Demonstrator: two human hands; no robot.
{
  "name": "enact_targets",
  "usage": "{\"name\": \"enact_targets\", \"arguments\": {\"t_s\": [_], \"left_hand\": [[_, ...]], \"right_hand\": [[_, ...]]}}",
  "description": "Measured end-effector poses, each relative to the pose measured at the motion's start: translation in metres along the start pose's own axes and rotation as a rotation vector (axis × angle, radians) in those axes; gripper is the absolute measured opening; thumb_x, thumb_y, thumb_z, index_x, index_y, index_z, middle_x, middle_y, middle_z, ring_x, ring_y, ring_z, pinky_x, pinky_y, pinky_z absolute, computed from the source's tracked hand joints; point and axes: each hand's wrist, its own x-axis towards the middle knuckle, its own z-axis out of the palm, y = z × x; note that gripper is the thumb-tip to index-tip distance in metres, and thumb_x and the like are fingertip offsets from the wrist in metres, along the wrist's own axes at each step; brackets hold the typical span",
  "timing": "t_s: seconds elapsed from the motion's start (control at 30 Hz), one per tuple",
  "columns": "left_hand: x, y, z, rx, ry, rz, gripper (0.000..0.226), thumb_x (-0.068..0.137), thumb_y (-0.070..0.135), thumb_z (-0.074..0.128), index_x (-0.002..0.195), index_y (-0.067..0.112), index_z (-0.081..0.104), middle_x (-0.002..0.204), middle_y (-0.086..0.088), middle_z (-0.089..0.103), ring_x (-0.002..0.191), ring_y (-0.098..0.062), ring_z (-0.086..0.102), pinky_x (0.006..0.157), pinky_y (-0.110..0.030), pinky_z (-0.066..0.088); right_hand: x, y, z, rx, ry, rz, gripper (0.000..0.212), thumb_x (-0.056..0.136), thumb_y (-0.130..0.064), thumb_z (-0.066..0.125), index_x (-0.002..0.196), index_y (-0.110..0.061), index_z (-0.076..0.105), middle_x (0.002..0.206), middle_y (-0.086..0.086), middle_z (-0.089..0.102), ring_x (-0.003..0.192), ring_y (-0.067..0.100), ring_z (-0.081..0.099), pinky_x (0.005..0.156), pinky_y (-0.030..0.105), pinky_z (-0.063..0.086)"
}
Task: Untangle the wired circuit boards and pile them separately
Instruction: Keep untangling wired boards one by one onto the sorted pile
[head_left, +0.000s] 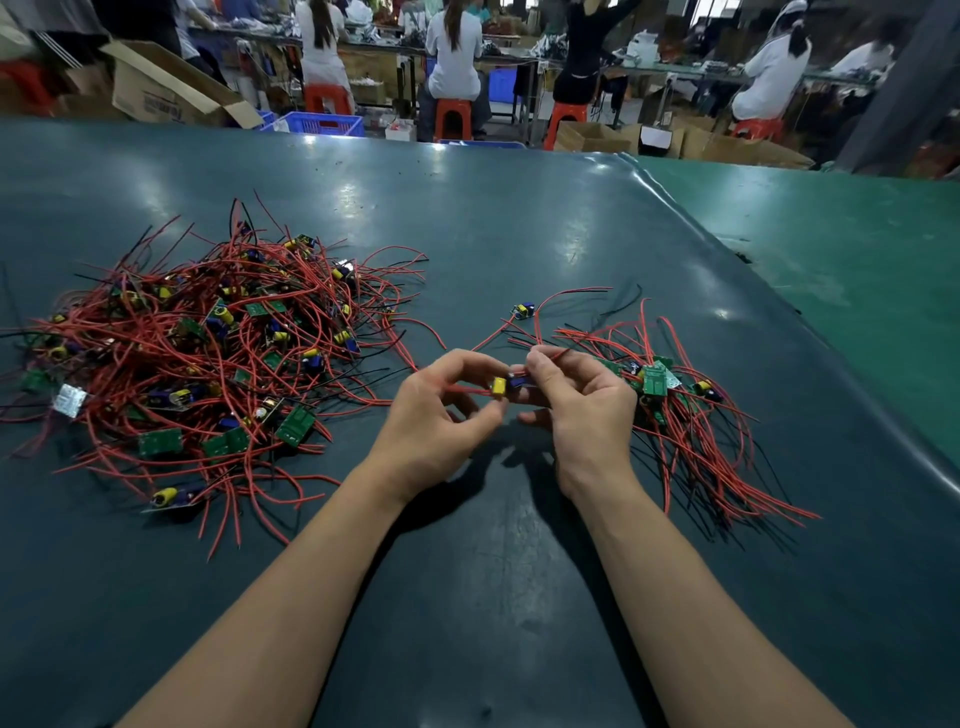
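While a large tangled heap (202, 353) of red-wired boards lies to the left, the head view shows both hands raised just above the table (493, 597) at centre. The left hand (441, 410) and right hand (576, 400) together pinch one small circuit board (506, 385), fingers and thumbs curled round it; its yellow component faces the camera, and red leads run out past both hands. Held between the two piles, the board is probably being worked free of its neighbours. A lone board (523, 310) rests farther back, its wires trailing toward the hands. To the right, a smaller sorted pile (670, 395) lies with wires combed roughly parallel, evidently the destination. The surface is a dark teal, glossy mat with a brighter green section (841, 249) at right. Beyond it, seated workers (454, 57) on red stools (453, 119) face other benches, amid cardboard boxes (171, 88) and a blue crate (324, 124).
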Motion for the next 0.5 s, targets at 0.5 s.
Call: {"name": "enact_targets", "arguments": {"t_s": [0.5], "left_hand": [[0.0021, 0.0033, 0.0001, -0.057, 0.083, -0.075, 0.009, 0.086, 0.022, 0.074, 0.093, 0.018, 0.071, 0.075, 0.005, 0.074, 0.057, 0.000, 0.058, 0.058, -0.027, 0.044]], "right_hand": [[0.0010, -0.0062, 0.0010, 0.182, 0.094, 0.118, 0.010, 0.091, -0.013, 0.066, 0.084, -0.015, 0.071, 0.069, 0.000, 0.072, 0.062, 0.011, 0.069, 0.043, 0.018, 0.042]]}}
